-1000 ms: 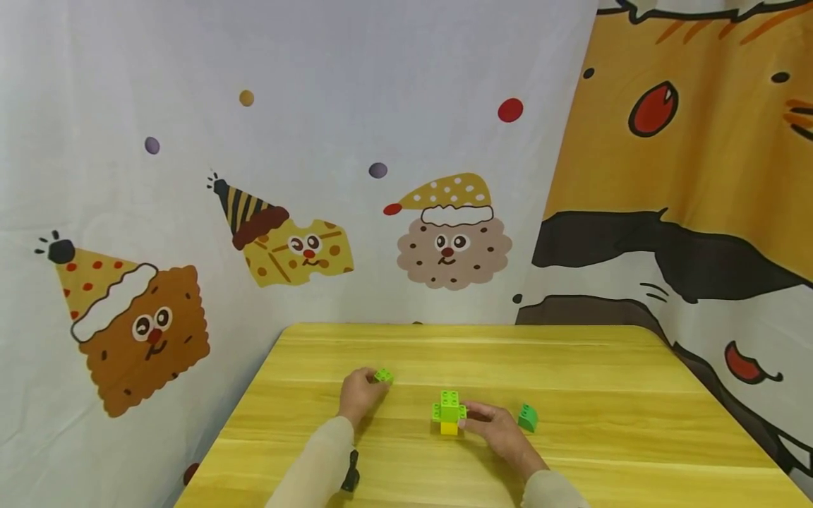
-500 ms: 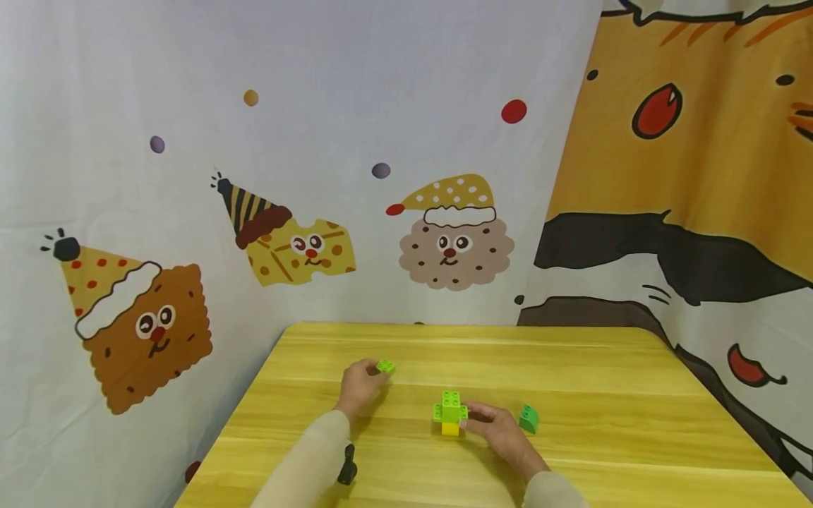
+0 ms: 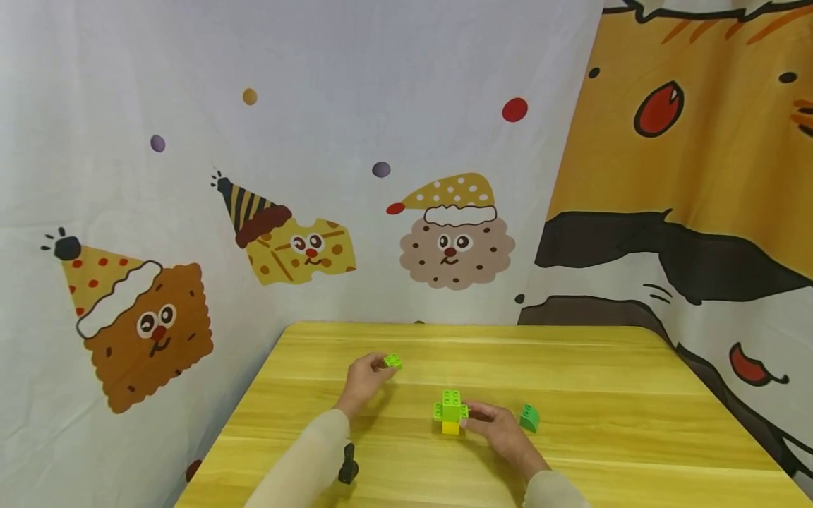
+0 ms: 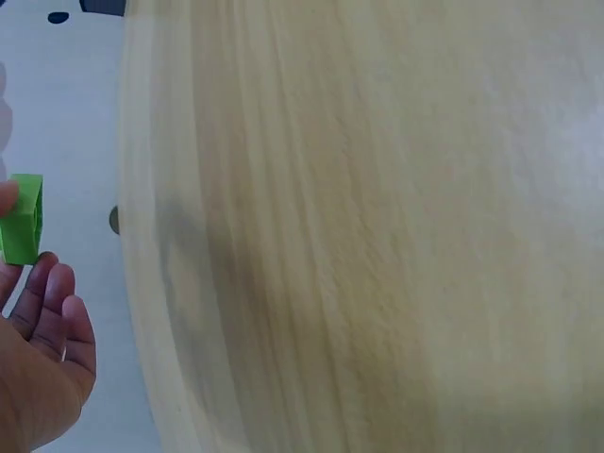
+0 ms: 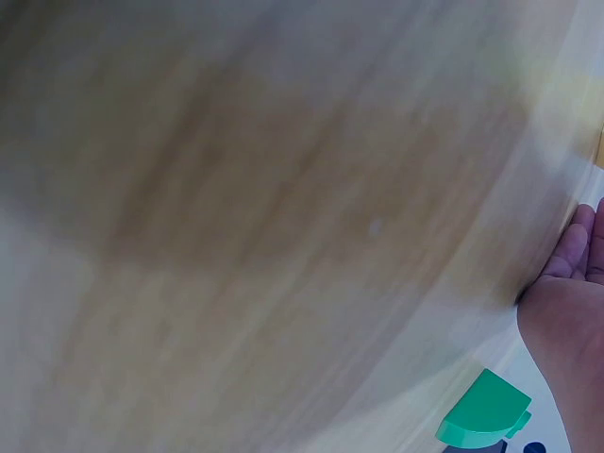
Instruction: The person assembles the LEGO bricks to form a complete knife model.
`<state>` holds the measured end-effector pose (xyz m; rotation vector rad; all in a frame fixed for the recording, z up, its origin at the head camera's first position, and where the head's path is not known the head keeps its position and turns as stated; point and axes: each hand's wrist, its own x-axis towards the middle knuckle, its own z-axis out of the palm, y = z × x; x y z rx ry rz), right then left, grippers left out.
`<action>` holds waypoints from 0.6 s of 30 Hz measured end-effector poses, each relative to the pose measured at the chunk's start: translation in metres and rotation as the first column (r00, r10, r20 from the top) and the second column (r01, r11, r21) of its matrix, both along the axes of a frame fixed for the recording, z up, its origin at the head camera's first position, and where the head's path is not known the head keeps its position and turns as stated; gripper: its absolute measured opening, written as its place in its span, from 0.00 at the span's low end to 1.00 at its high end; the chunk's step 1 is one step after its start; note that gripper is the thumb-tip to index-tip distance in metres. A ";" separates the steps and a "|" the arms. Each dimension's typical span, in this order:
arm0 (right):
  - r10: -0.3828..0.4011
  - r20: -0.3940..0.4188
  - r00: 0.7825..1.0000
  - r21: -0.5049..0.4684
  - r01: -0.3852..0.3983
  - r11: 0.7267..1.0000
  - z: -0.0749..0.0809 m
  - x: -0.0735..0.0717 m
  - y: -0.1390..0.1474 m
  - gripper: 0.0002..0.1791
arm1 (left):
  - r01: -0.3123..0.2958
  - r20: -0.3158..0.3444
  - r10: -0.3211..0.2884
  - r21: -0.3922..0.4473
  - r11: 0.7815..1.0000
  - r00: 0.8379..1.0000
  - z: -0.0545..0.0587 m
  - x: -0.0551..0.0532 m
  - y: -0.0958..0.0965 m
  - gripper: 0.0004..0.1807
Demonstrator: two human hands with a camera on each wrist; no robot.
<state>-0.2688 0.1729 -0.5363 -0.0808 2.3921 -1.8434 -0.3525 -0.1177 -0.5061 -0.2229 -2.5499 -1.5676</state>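
Between thumb and fingers, my left hand (image 3: 365,382) pinches a small lime-green toy brick (image 3: 393,361) with studs on top. The left wrist view catches that brick (image 4: 23,226) at its left edge, above loosely bent fingers. Around the right side of a brick stack (image 3: 451,406), my right hand (image 3: 503,432) curls its thumb and fingers. The stack is lime green above, with a studded piece jutting out at each side, and has a yellow brick (image 3: 450,427) at its bottom. Part of its right side is hidden by the fingertips.
Just right of the right hand, a darker green brick with a curved side (image 3: 529,418) lies on the wooden table (image 3: 603,367). A black device (image 3: 348,466) sits at the left wrist. Behind the table's far edge hangs a white curtain (image 3: 317,85) with cartoon prints.
My left hand has moved away from me and slightly right, carrying the lime-green brick. The right hand and the stack have stayed in place.
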 end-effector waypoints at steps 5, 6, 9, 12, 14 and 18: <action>-0.006 -0.002 1.000 -0.010 0.006 1.000 0.000 0.001 -0.001 0.28 | 0.030 0.013 -0.031 0.025 0.999 0.999 0.006 0.003 0.003 0.24; -0.005 0.001 1.000 -0.004 0.005 1.000 0.000 0.001 -0.001 0.28 | 0.035 0.016 -0.036 0.029 0.999 0.999 0.008 0.004 0.003 0.23; -0.001 0.020 1.000 0.014 0.001 1.000 0.001 0.001 0.000 0.30 | 0.053 0.011 -0.053 0.032 0.998 0.999 0.012 0.007 0.004 0.22; 0.005 0.036 0.999 0.023 -0.006 1.000 0.002 0.001 0.000 0.31 | 0.072 0.014 -0.072 0.039 0.997 0.997 0.017 0.010 0.006 0.21; 0.005 0.040 0.999 0.016 -0.006 1.000 0.002 0.001 0.000 0.31 | 0.080 0.012 -0.080 0.042 0.996 0.997 0.020 0.012 0.008 0.21; 0.009 0.036 0.999 0.011 -0.010 1.000 0.002 0.001 -0.001 0.31 | 0.098 0.006 -0.098 0.033 0.995 0.995 0.024 0.014 0.010 0.22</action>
